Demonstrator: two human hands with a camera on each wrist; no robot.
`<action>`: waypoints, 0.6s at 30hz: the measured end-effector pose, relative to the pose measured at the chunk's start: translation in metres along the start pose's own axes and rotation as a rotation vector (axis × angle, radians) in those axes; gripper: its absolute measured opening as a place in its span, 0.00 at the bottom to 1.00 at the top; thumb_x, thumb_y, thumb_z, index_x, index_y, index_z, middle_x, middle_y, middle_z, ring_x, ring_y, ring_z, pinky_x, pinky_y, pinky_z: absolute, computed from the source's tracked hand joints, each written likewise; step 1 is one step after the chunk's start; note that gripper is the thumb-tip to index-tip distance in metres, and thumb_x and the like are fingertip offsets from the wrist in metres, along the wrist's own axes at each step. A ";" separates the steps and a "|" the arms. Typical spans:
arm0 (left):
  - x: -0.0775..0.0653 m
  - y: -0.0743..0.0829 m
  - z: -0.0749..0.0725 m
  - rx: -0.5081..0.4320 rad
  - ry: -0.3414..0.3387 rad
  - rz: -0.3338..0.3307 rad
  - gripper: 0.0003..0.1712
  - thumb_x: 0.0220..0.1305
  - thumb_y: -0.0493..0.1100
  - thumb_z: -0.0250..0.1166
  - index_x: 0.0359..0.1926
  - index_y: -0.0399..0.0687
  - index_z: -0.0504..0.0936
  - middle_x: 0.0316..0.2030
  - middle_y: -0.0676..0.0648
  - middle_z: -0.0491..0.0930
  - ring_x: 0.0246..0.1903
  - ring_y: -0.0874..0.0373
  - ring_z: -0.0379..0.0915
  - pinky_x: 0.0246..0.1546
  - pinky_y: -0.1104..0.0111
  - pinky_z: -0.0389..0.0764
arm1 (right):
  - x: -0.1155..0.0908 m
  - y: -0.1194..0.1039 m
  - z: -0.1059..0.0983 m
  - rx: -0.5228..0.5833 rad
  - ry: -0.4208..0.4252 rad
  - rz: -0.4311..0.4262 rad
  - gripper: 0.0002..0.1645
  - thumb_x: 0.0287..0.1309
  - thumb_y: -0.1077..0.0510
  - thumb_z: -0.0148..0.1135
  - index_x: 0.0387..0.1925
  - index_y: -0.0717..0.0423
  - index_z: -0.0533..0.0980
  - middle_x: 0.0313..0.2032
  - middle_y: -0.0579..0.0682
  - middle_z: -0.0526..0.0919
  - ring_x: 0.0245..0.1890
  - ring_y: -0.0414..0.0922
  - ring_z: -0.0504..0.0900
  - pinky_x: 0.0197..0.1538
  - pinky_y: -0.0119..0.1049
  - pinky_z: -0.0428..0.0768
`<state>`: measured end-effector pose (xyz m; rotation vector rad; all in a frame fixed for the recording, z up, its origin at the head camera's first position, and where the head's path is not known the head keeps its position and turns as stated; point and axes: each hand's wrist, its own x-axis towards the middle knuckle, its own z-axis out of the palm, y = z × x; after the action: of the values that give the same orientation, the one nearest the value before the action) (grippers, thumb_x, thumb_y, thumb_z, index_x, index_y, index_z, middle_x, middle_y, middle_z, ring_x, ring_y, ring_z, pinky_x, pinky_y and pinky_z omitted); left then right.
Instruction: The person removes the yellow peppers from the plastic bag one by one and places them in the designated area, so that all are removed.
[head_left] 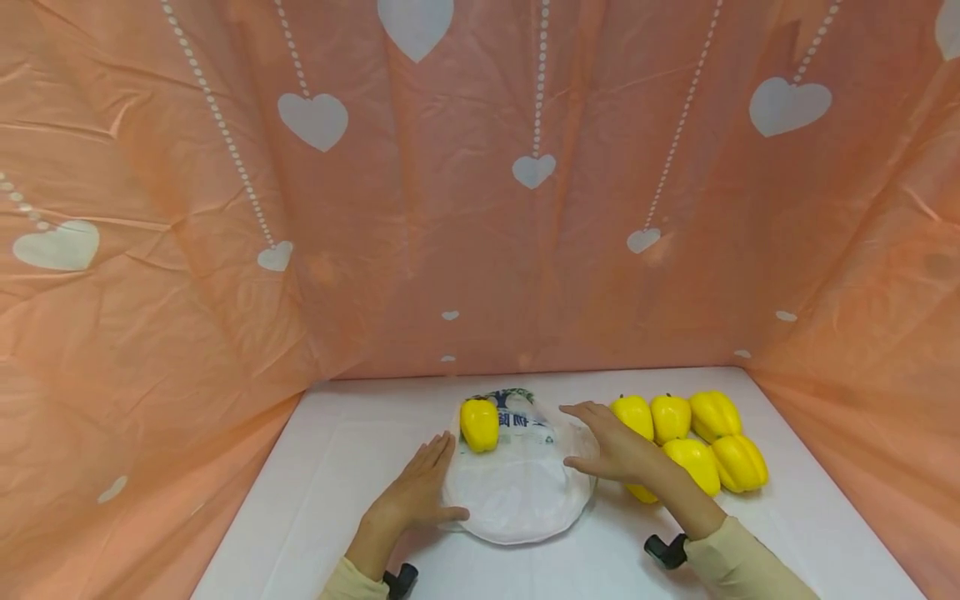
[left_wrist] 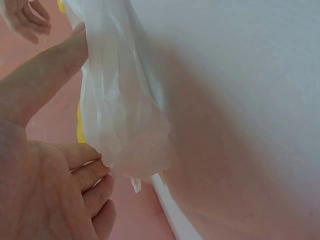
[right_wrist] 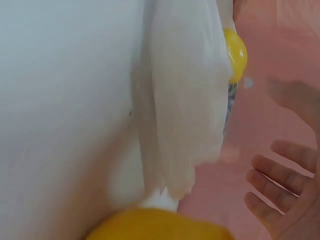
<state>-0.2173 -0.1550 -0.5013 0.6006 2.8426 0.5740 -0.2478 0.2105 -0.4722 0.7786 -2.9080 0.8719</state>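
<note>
A round white thing point(head_left: 517, 504), wrapped in or made of thin white plastic with dark printing near its far edge, lies mid-table. One yellow bell pepper point(head_left: 479, 425) rests on its far left part. Along its left edge is my left hand point(head_left: 420, 492), fingers extended and thumb apart; in the left wrist view the thumb and fingertips meet the crinkled plastic point(left_wrist: 120, 100). My right hand point(head_left: 618, 446) hovers at the right edge, fingers spread and holding nothing. From the right wrist view, a gap separates those fingers point(right_wrist: 267, 182) from the plastic point(right_wrist: 187, 95).
Several yellow bell peppers point(head_left: 738, 462) sit in a group on the right of the white table point(head_left: 322, 467), partly behind my right forearm. An orange curtain with white hearts point(head_left: 480, 250) encloses the back and sides.
</note>
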 end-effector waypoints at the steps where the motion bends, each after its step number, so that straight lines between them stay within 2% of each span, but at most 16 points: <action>1: 0.000 0.000 0.000 0.000 -0.001 -0.002 0.71 0.56 0.61 0.83 0.84 0.31 0.52 0.85 0.33 0.48 0.84 0.39 0.45 0.85 0.46 0.48 | 0.003 -0.001 0.002 0.008 -0.001 0.003 0.49 0.60 0.43 0.79 0.77 0.54 0.70 0.71 0.59 0.75 0.69 0.61 0.75 0.70 0.65 0.78; 12: 0.002 -0.001 0.000 0.006 -0.002 -0.001 0.70 0.57 0.61 0.82 0.84 0.32 0.52 0.85 0.34 0.47 0.84 0.40 0.44 0.85 0.46 0.47 | 0.031 -0.018 0.024 0.019 0.023 -0.045 0.51 0.60 0.46 0.80 0.78 0.57 0.67 0.70 0.61 0.75 0.68 0.60 0.75 0.70 0.62 0.79; 18: 0.002 -0.001 0.000 -0.012 -0.009 -0.006 0.70 0.56 0.61 0.83 0.84 0.31 0.52 0.85 0.33 0.48 0.84 0.39 0.45 0.85 0.45 0.47 | 0.042 -0.025 0.038 0.055 -0.004 -0.035 0.52 0.60 0.47 0.80 0.79 0.57 0.65 0.73 0.61 0.73 0.70 0.59 0.74 0.71 0.61 0.78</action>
<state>-0.2196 -0.1553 -0.5023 0.5909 2.8298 0.5860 -0.2682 0.1531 -0.4852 0.8333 -2.8761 0.9514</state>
